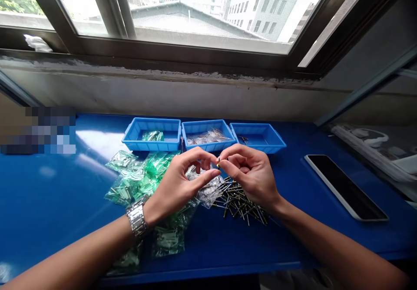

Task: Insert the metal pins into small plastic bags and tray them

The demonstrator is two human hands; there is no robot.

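At the centre of the head view, my right hand (pixel 256 170) pinches a small thin piece with black and yellow on it (pixel 218 164). The thumb and forefinger of my left hand (pixel 184 179) close on the same piece from the other side; most of it is hidden by fingertips. Below my right hand lies a loose heap of thin metal rods with black and yellow ends (pixel 243 203). Clear plastic bags (pixel 208 190) sit between the hands and the heap. Green plastic bags with small parts inside (pixel 125 190) spread under and left of my left hand.
Three blue bins stand along the back: the left bin (pixel 130 140) holds green bags, the middle bin (pixel 192 146) clear bags, the right bin (pixel 272 141) a few rods. A phone (pixel 347 188) lies at right on the blue table (pixel 65 194). A window (pixel 195 29) is behind.
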